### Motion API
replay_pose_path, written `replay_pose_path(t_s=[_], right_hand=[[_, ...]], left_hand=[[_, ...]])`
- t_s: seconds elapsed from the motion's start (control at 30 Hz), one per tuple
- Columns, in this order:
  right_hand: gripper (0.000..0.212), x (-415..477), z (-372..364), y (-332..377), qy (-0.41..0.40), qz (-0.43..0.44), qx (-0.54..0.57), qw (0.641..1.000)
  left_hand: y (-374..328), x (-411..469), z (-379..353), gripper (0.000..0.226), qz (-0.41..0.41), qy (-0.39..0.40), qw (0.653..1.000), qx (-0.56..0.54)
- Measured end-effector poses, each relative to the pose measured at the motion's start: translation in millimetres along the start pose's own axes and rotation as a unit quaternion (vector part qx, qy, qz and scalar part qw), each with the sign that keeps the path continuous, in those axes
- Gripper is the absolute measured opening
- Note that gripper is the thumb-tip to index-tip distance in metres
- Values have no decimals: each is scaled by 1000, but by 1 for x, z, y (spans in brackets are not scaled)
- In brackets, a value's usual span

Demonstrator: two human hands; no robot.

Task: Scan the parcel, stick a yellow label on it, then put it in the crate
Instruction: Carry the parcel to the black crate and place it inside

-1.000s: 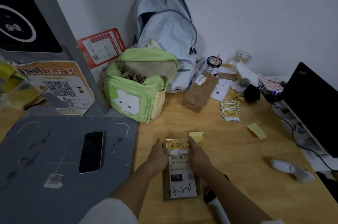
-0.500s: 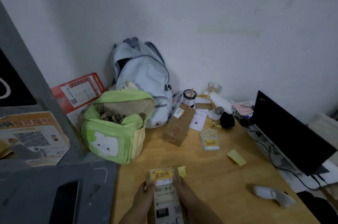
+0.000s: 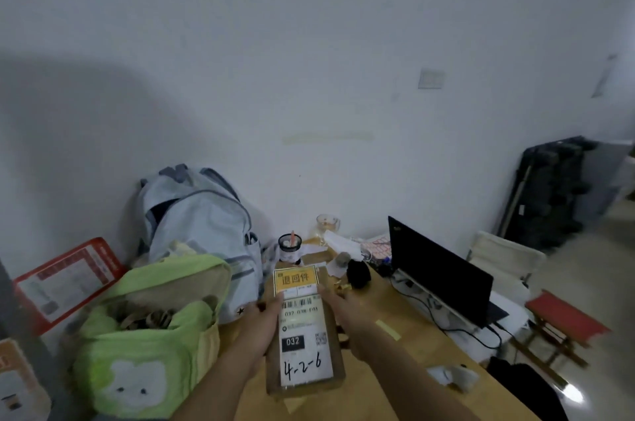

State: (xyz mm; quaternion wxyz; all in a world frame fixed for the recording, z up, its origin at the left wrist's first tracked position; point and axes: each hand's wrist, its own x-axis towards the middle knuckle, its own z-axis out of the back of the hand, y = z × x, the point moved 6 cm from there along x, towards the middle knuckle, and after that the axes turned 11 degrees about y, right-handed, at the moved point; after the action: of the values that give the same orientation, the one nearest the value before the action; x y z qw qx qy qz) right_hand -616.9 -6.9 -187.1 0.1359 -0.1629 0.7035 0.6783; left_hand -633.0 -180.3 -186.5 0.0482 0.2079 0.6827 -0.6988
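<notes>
A flat brown parcel (image 3: 335, 319) is held up above the wooden table, its far end tilted away from me. A white shipping label (image 3: 304, 352) with "032" and handwritten "4-2-6" covers its face. A yellow label (image 3: 294, 279) is stuck across its top end. My left hand (image 3: 264, 317) grips the parcel's left edge and my right hand (image 3: 343, 312) grips its right edge. A white handheld scanner (image 3: 452, 377) lies on the table at the right. No crate shows in this view.
A green bag (image 3: 144, 334) and a pale blue backpack (image 3: 202, 214) stand at the left by the wall. A black laptop (image 3: 439, 271) sits at the right with cables. A pen cup (image 3: 289, 245), a glass (image 3: 327, 224), a loose yellow strip (image 3: 388, 329) and a red stool (image 3: 567, 317) are nearby.
Both hands have lifted the parcel off the table and raised it. The camera has tilted up and to the right, showing more wall and the room's right side.
</notes>
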Motion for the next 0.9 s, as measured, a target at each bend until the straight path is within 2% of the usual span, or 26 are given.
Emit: replay_pose_path(t_s=[0.23, 0.33, 0.43, 0.6, 0.73, 0.9], right_hand=[[52, -81, 19, 78, -74, 114, 18, 991], [49, -122, 37, 75, -111, 124, 45, 985], [53, -162, 61, 64, -155, 140, 59, 976], [38, -242, 104, 41, -219, 158, 90, 959], [31, -310, 135, 15, -275, 151, 91, 945], [31, -395, 162, -11, -363, 114, 111, 918]], left_hand=[[-81, -17, -36, 41, -117, 60, 990, 58], [-96, -30, -69, 46, -135, 101, 983, 75], [-108, -54, -112, 33, -158, 160, 971, 85], [-102, -89, -194, 43, -135, 264, 950, 97], [-93, -133, -255, 36, -138, 346, 922, 107], [-81, -195, -312, 27, -98, 442, 887, 95]])
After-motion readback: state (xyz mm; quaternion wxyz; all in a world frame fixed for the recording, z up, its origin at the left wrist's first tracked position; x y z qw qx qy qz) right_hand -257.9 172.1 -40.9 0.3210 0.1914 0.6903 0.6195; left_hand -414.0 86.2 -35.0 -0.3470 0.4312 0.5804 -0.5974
